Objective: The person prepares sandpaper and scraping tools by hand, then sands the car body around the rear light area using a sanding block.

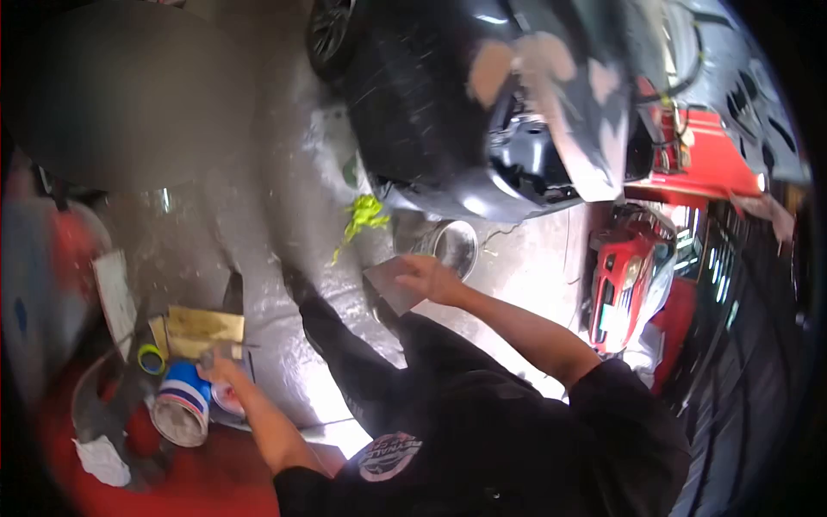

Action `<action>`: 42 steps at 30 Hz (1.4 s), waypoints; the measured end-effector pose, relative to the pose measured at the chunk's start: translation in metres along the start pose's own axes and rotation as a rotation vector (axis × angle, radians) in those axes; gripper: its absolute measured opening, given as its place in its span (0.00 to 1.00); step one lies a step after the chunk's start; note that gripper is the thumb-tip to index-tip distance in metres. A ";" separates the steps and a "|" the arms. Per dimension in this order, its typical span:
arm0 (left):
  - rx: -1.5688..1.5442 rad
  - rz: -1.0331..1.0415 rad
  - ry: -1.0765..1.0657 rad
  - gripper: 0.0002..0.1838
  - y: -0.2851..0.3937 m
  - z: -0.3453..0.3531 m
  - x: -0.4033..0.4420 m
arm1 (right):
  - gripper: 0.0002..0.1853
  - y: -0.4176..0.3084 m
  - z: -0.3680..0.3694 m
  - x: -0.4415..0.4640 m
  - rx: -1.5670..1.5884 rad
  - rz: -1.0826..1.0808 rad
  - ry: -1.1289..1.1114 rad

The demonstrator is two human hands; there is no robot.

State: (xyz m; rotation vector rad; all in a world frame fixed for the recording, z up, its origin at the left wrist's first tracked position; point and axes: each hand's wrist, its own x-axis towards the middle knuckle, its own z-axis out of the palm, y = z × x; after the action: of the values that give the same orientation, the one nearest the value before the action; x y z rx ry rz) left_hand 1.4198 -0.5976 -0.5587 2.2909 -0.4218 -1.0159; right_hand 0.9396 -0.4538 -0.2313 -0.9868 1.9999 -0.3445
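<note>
My right hand (431,280) grips a flat, square, grey-brown sheet (394,291) by its edge, in front of my legs. Whether that sheet is stiff or flexible I cannot tell. Over at the left, my left hand (222,370) is closed beside a blue and white can (183,405) with a greyish lid. A small greyish thing shows at its fingertips, too blurred to name. Just beyond that hand lies a yellowish cardboard piece (205,329). A roll of yellow-green tape (151,359) sits left of the can.
A dark car with sanded patches (413,103) fills the top middle. Below it are a bright yellow-green cloth (365,214) and a bucket (455,247) on the floor. A red car (624,280) stands at the right. A crumpled white cloth (103,460) lies on a red surface (194,482).
</note>
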 end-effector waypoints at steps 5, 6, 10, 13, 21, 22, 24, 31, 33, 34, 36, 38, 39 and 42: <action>-0.395 0.078 -0.462 0.36 0.068 -0.035 -0.072 | 0.18 -0.027 -0.019 -0.004 0.271 -0.061 0.020; -0.406 0.086 -0.594 0.35 0.093 -0.031 -0.099 | 0.18 -0.032 -0.024 -0.003 0.383 -0.112 0.052; -0.342 0.034 -0.993 0.26 0.217 -0.009 -0.225 | 0.15 -0.043 -0.041 0.009 0.859 -0.085 0.113; -0.263 0.061 -1.238 0.22 0.266 0.037 -0.283 | 0.19 -0.058 -0.080 0.010 1.106 -0.082 0.118; 0.054 0.211 -1.765 0.42 0.425 0.140 -0.455 | 0.21 -0.102 -0.213 0.016 1.457 -0.230 0.216; 0.110 0.244 -1.802 0.45 0.440 0.150 -0.465 | 0.21 -0.107 -0.225 0.015 1.485 -0.217 0.186; 0.203 0.314 -1.873 0.50 0.468 0.172 -0.486 | 0.19 -0.114 -0.238 0.027 1.434 -0.211 0.209; 0.672 0.483 -1.916 0.54 0.534 0.233 -0.537 | 0.18 -0.133 -0.278 0.045 1.470 -0.211 0.290; 0.686 0.423 -1.979 0.52 0.540 0.252 -0.536 | 0.19 -0.136 -0.284 0.041 1.728 -0.230 0.345; 0.754 0.401 -1.996 0.51 0.544 0.264 -0.534 | 0.20 -0.130 -0.284 0.043 1.690 -0.262 0.425; 0.910 0.369 -2.024 0.50 0.557 0.294 -0.530 | 0.23 -0.115 -0.273 0.047 1.612 -0.313 0.596; 0.894 0.333 -2.139 0.37 0.563 0.323 -0.534 | 0.23 -0.125 -0.274 0.038 1.660 -0.342 0.707; 0.917 0.317 -2.141 0.33 0.565 0.336 -0.537 | 0.23 -0.128 -0.264 0.041 1.660 -0.333 0.771; 1.115 0.233 -2.177 0.23 0.593 0.367 -0.540 | 0.24 -0.163 -0.232 0.057 1.791 -0.258 0.931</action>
State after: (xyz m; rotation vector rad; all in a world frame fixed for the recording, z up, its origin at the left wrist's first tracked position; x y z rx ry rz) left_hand 0.7604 -0.9305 -0.0761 0.3459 -2.2610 -3.1508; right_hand 0.8204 -0.6297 -0.0351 0.2251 1.2383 -2.4460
